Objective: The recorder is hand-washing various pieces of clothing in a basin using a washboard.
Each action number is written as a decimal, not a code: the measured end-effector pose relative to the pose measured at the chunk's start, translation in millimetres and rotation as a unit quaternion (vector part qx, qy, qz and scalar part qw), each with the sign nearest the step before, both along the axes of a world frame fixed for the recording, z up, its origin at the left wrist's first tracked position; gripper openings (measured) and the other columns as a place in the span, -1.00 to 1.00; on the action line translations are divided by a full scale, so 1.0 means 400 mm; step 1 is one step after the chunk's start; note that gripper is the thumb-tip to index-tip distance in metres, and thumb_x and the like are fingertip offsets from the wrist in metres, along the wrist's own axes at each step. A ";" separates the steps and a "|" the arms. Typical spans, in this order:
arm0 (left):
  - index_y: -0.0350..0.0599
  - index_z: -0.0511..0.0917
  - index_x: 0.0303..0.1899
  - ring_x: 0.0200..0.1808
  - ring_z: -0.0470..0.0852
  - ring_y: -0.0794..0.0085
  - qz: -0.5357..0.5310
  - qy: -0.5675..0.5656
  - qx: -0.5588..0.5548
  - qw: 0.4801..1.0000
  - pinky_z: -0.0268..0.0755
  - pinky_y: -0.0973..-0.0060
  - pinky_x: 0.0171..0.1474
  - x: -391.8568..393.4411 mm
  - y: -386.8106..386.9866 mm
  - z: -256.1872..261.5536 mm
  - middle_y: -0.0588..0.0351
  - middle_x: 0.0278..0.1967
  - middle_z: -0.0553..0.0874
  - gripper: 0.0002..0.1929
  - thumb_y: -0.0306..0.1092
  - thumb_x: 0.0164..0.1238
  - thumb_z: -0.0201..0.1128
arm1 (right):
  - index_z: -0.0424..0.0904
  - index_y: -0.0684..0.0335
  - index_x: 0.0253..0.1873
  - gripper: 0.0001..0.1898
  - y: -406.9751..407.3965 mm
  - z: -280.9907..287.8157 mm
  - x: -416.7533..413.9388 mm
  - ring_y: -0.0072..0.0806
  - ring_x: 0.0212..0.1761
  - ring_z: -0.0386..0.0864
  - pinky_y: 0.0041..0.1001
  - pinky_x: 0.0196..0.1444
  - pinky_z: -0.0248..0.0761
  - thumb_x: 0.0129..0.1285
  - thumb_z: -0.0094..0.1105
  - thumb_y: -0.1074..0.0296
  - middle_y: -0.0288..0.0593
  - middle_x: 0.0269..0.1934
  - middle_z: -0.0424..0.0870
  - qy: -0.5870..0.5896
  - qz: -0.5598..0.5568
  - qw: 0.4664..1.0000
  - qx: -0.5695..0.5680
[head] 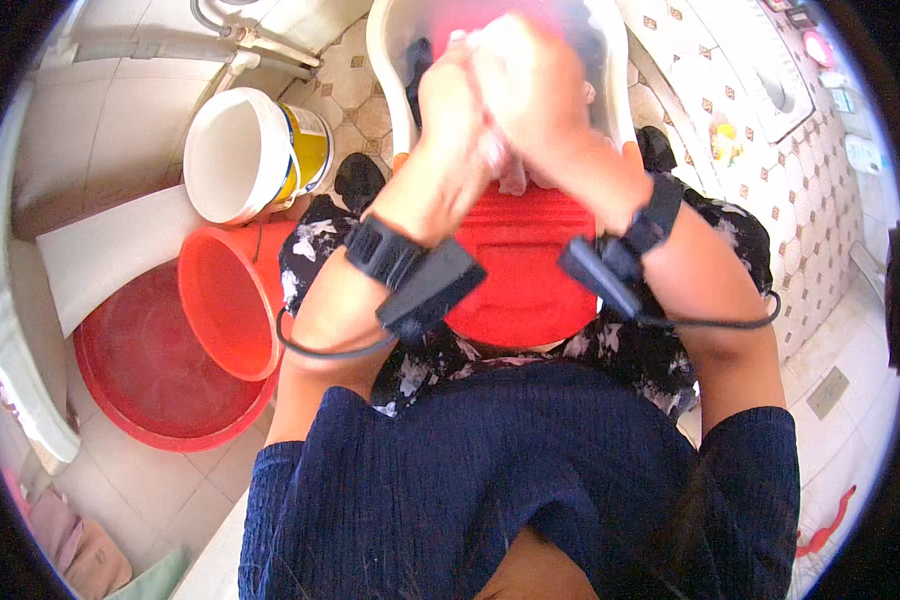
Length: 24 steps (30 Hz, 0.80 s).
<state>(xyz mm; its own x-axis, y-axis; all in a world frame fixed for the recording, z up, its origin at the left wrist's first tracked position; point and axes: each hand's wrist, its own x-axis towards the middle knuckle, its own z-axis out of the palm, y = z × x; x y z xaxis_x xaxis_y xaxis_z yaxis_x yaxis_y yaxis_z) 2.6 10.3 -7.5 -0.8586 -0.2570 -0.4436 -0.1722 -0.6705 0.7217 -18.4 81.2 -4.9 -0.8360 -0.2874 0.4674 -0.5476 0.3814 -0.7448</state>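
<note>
My left hand (454, 94) and my right hand (529, 82) are pressed together, shut on a wet pale pink cloth (511, 169). Both are blurred, over a white plastic tub (386, 75). Folds of the cloth hang below my palms, over the upper end of a red ridged washboard (525, 262) that leans from the tub towards my lap. Dark fabric (418, 67) lies at the tub's left inner side, and something bright pink, blurred, shows behind my hands. Black straps with dark devices and cables are on both wrists.
At left, a white and yellow bucket (225, 157) lies tilted beside an orange-red bucket (229, 300), which rests over a red basin (165, 367). Pipes (247, 45) run along the upper left wall. A squat toilet (780, 90) is at the upper right, with a floor drain (828, 392) lower down.
</note>
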 end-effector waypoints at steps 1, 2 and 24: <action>-0.19 0.40 -0.17 -0.30 0.58 0.22 -0.027 0.281 0.054 0.958 0.44 0.26 -0.20 0.008 -0.066 -0.126 0.05 -0.33 0.60 -0.65 -0.10 0.43 -0.24 | 0.51 0.23 -0.37 -0.86 -0.034 0.029 0.049 -0.09 -0.43 0.54 -0.24 -0.40 0.41 0.10 0.03 0.30 -0.02 -0.47 0.56 0.033 0.057 0.997 -0.036; -0.20 0.40 -0.16 -0.28 0.58 0.22 -0.028 0.156 0.014 0.987 0.44 0.28 -0.19 -0.004 -0.043 -0.094 0.04 -0.31 0.60 -0.64 -0.09 0.43 -0.24 | 0.53 0.18 -0.33 -0.89 -0.011 0.025 0.050 -0.14 -0.41 0.56 -0.26 -0.37 0.42 0.07 0.05 0.33 -0.05 -0.43 0.58 0.035 0.058 0.995 -0.076; -0.22 0.56 -0.13 -0.27 0.58 0.52 -0.544 0.004 -0.227 0.808 0.41 0.58 -0.10 0.017 -0.102 0.062 0.17 -0.29 0.65 -0.69 -0.37 0.07 0.33 | 0.48 0.40 -0.13 -0.75 0.232 0.106 -0.165 -0.25 -0.22 0.58 -0.29 -0.02 0.42 0.23 -0.03 0.32 0.00 -0.25 0.61 -0.457 0.305 0.680 -0.486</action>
